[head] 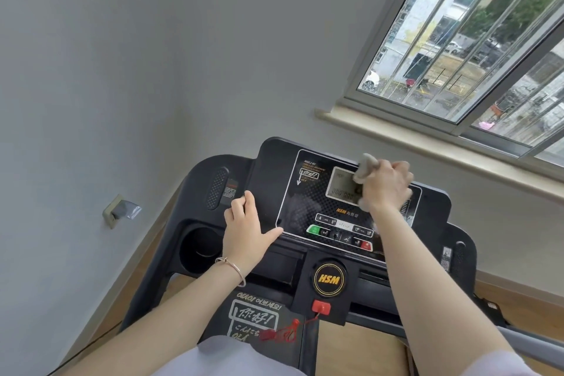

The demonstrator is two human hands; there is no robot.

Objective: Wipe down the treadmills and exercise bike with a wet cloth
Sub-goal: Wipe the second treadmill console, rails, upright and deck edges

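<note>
Head view, first voice: Your right hand (386, 185) is fisted round the grey cloth (364, 169), which bulges out above and below your knuckles. It is pressed on the pale display screen (340, 186) in the upper right of the treadmill (433, 201) console, right of the frame's centre.

Second voice: Your left hand (244, 229) holds nothing. It lies flat on the console's left side, fingers loose and the thumb spread right along the lower edge of the button panel (338, 229). A thin bracelet (232, 268) sits on that wrist.

First voice: As for containers, you have a round cup holder (200, 249) just left of your left wrist, sunk into the treadmill's black housing. Its inside is dark, and I cannot tell what it holds.

Second voice: A shallow black tray recess (274, 265) lies just right of your left wrist. That one is too shadowed for me to read either.

First voice: Lower centre, the red safety key (321, 307) sits under the round HSM badge (329, 279), with its red cord trailing down to the left.

Second voice: A barred window (457, 40) fills the upper right of the frame, and a wall socket (117, 210) sits at the mid left.
</note>
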